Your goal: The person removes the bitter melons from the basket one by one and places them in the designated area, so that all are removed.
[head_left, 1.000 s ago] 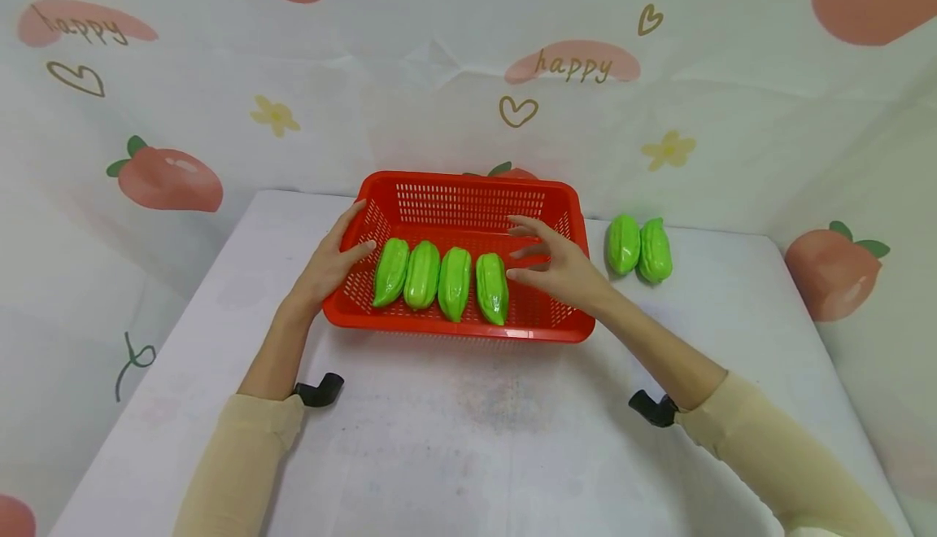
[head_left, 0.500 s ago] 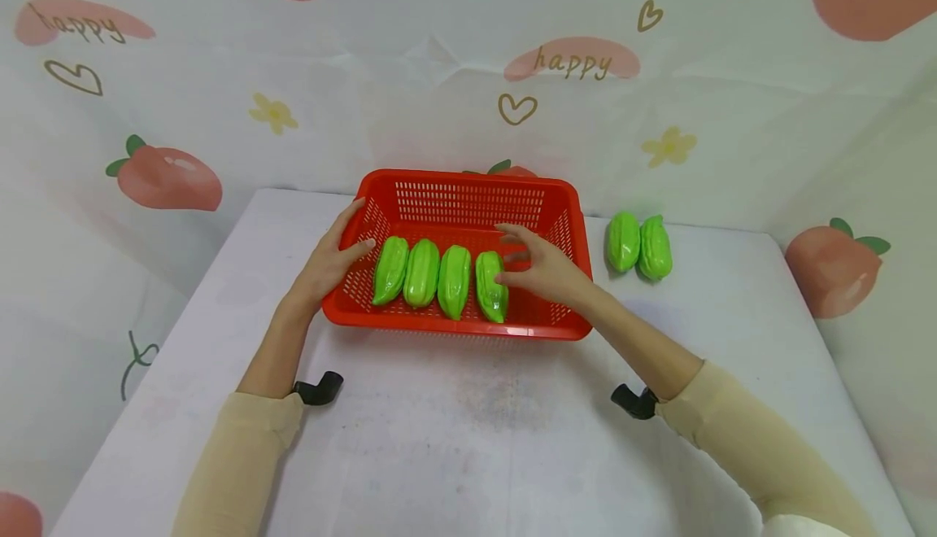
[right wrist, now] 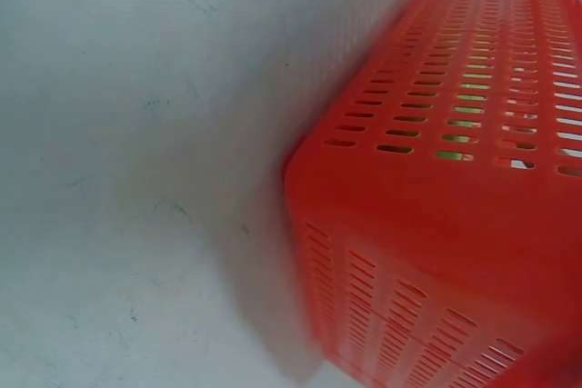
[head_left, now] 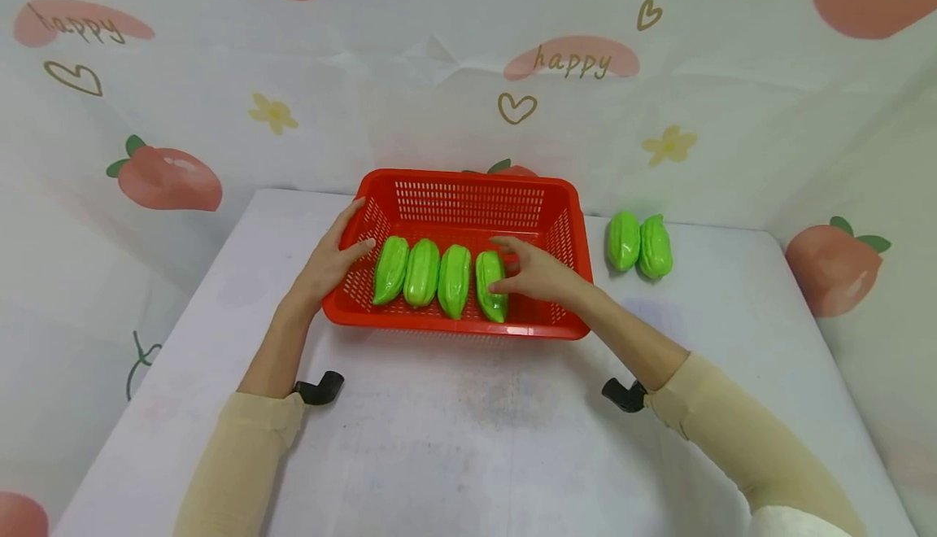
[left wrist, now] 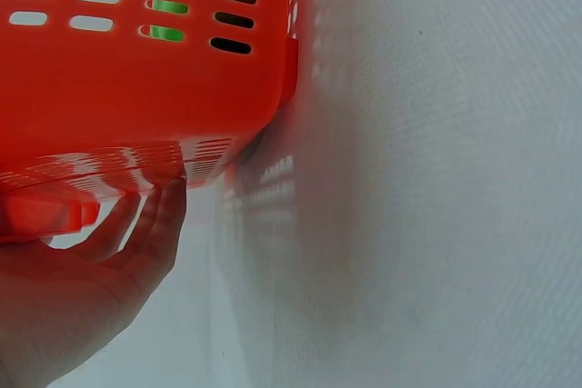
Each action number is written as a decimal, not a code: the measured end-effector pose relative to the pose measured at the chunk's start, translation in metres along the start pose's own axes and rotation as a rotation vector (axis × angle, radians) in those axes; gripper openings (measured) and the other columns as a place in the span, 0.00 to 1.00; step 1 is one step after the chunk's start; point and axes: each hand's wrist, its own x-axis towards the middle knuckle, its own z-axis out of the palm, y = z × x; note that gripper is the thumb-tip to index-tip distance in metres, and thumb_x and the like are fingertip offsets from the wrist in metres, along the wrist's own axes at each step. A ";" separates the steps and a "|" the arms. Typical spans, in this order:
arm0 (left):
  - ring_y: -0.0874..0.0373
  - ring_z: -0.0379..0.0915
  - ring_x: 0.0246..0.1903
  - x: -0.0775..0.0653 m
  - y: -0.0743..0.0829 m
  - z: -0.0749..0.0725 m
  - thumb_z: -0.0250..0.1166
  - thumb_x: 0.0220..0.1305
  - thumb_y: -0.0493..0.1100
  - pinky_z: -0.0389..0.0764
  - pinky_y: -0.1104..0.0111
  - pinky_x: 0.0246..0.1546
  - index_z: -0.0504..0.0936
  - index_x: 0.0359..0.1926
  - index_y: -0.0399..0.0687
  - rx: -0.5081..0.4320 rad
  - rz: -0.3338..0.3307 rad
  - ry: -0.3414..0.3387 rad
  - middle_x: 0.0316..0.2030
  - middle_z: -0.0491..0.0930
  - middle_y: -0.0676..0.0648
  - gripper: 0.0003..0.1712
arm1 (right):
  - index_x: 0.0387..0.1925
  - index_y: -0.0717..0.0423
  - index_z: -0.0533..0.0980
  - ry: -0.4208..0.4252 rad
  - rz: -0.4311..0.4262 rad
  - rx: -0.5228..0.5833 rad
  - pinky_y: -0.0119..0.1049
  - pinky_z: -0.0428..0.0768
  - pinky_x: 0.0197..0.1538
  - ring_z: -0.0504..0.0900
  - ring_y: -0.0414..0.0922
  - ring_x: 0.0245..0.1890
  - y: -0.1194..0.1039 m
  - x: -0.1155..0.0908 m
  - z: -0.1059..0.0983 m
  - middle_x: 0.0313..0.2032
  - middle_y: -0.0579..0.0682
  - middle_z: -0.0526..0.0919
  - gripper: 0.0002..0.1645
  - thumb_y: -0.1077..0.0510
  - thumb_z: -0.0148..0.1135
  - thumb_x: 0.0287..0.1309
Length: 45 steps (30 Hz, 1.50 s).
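Note:
A red slotted plastic basket (head_left: pixel 410 325) holds several green star fruits in a row, the leftmost star fruit (head_left: pixel 391 268) near its left wall. My left hand (head_left: pixel 327 264) grips the basket's left side, thumb over the rim. In the left wrist view its fingers (left wrist: pixel 150 238) lie against the outside of the basket wall (left wrist: pixel 136 88). Over the basket, my right hand (head_left: pixel 540 272) is at the rightmost star fruit (head_left: pixel 490 305), thumb overlapping it and fingers spread apart from the thumb. The basket (right wrist: pixel 409 206) hides that hand in the right wrist view.
Two more star fruits, a left one (head_left: pixel 624 242) and a right one (head_left: pixel 655 248), lie side by side on the white-covered table (head_left: pixel 410 456), right of the basket. A printed cloth backdrop (head_left: pixel 432 106) rises right behind the table's back edge.
My right hand has moved left and slightly down, from beside the rightmost star fruit to over it. The left hand and the basket have stayed in place.

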 end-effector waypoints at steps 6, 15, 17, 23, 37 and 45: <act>0.42 0.65 0.60 0.001 -0.001 -0.002 0.54 0.73 0.46 0.80 0.64 0.45 0.46 0.78 0.73 0.006 -0.005 0.002 0.73 0.56 0.43 0.40 | 0.77 0.53 0.54 -0.050 -0.007 -0.021 0.50 0.72 0.63 0.72 0.54 0.62 -0.001 0.006 0.001 0.69 0.58 0.65 0.53 0.50 0.72 0.56; 0.40 0.66 0.60 0.003 -0.003 -0.002 0.54 0.73 0.47 0.82 0.64 0.43 0.46 0.78 0.72 -0.006 -0.009 -0.005 0.72 0.56 0.41 0.40 | 0.77 0.48 0.54 -0.084 0.016 -0.077 0.54 0.66 0.67 0.64 0.52 0.67 -0.002 0.014 0.003 0.71 0.54 0.65 0.55 0.50 0.73 0.54; 0.41 0.66 0.60 0.004 -0.004 -0.002 0.54 0.73 0.47 0.82 0.62 0.45 0.46 0.78 0.72 -0.001 -0.011 -0.005 0.72 0.56 0.42 0.40 | 0.78 0.47 0.54 -0.087 0.018 -0.097 0.54 0.65 0.68 0.64 0.52 0.67 -0.002 0.015 0.004 0.71 0.54 0.64 0.55 0.50 0.74 0.54; 0.46 0.64 0.60 0.007 -0.004 -0.001 0.54 0.73 0.46 0.79 0.61 0.48 0.46 0.79 0.71 0.001 0.001 -0.007 0.73 0.55 0.43 0.40 | 0.77 0.47 0.54 -0.102 0.013 -0.141 0.54 0.66 0.68 0.65 0.52 0.66 -0.002 0.015 0.004 0.69 0.54 0.66 0.56 0.50 0.75 0.53; 0.45 0.63 0.61 0.004 -0.004 -0.001 0.54 0.73 0.47 0.77 0.53 0.53 0.45 0.79 0.71 -0.016 -0.013 -0.013 0.74 0.53 0.44 0.41 | 0.78 0.45 0.54 -0.114 0.040 -0.200 0.54 0.68 0.66 0.67 0.52 0.63 -0.001 0.016 0.010 0.66 0.54 0.69 0.57 0.50 0.76 0.51; 0.43 0.63 0.62 0.005 -0.004 -0.002 0.53 0.73 0.47 0.79 0.54 0.52 0.45 0.79 0.72 -0.013 -0.018 -0.014 0.74 0.54 0.43 0.40 | 0.77 0.45 0.55 -0.099 0.033 -0.194 0.52 0.70 0.64 0.68 0.52 0.61 0.000 0.015 0.008 0.64 0.54 0.70 0.57 0.50 0.76 0.51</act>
